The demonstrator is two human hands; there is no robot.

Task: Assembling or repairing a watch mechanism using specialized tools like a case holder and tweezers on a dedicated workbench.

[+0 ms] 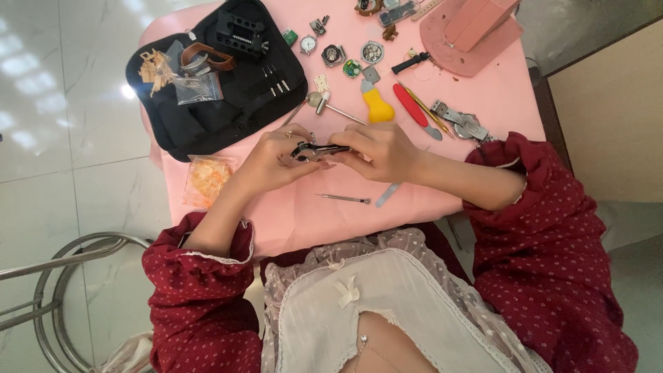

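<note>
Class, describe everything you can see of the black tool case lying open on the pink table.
The black tool case looks like soft fabric and lies open and flat at the pink table's far left corner. On it sit a black slotted holder block, a brown strap, a clear bag of tan pieces and thin metal pins. Neither hand touches it.

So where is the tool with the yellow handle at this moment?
In the head view the yellow-handled tool lies on the pink table, just beyond the right hand, with the red-handled tool at its right and a small hammer at its left.
</note>
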